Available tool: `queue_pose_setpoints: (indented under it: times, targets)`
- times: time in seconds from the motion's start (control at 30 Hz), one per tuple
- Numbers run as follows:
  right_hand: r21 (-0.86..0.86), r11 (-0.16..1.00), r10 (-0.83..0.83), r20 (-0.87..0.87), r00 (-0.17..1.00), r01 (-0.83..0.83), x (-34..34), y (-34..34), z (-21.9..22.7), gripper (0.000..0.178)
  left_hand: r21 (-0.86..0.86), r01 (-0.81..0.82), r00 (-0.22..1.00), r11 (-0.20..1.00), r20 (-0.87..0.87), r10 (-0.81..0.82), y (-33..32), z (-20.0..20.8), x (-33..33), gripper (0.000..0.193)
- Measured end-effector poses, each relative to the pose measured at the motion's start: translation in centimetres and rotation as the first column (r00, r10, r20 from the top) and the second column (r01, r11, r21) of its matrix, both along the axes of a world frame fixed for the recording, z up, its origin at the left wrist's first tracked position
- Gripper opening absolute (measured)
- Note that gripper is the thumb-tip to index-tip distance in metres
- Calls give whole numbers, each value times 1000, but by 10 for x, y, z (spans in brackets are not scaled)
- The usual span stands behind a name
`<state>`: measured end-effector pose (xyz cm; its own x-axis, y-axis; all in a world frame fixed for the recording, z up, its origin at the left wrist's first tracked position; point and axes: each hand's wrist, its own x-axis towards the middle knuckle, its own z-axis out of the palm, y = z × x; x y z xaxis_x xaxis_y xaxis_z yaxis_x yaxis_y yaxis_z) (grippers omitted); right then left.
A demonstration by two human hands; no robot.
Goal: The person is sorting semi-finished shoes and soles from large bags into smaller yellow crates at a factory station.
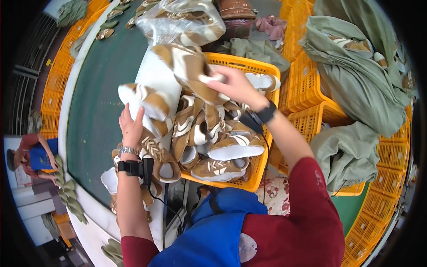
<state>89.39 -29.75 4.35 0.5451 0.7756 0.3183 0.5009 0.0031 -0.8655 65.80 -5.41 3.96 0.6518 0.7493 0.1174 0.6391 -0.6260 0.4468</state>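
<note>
A yellow plastic crate [262,165] in front of me is heaped with tan and white sneakers [213,147]. My right hand [235,84] grips one tan and white sneaker [189,66] and holds it above the crate's far left corner. My left hand [131,126] rests with spread fingers against the underside of another tan and white sneaker [144,101] at the crate's left side. Both wrists carry black bands; the left one also has a metal watch.
A dark green conveyor belt [100,102] curves along the left. More yellow crates [311,93] stand to the right with olive green sacks [356,75]. A clear plastic bag of sneakers [178,20] lies beyond. Another person [33,155] stands at far left.
</note>
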Motion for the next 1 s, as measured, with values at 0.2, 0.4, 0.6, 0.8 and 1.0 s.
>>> queue_pose_setpoints:
  times: [0.2, 0.4, 0.6, 0.8, 1.0]
  targets:
    - [-370, 929, 205, 514, 833, -1, 16, 151, -39, 27, 113, 271, 962, 956, 3, -273, -73, 38, -23, 52]
    - [-50, 996, -52, 376, 925, 77, 8, 135, -51, 46, 124, 283, 917, 951, -326, -230, -115, 22, -79, 57]
    - [-587, 808, -112, -62, 992, 55, -66, 5, -122, 66, 165, 287, 913, 944, -346, -217, -117, 5, -84, 58]
    - [-58, 961, -167, -902, 397, 272, -69, -59, -146, 47, 187, 334, 910, 924, -320, -264, -130, 10, -68, 59]
    - [236, 938, 103, -889, 446, 255, -79, -82, -81, 60, 129, 482, 871, 866, -172, -460, -162, 18, -37, 79]
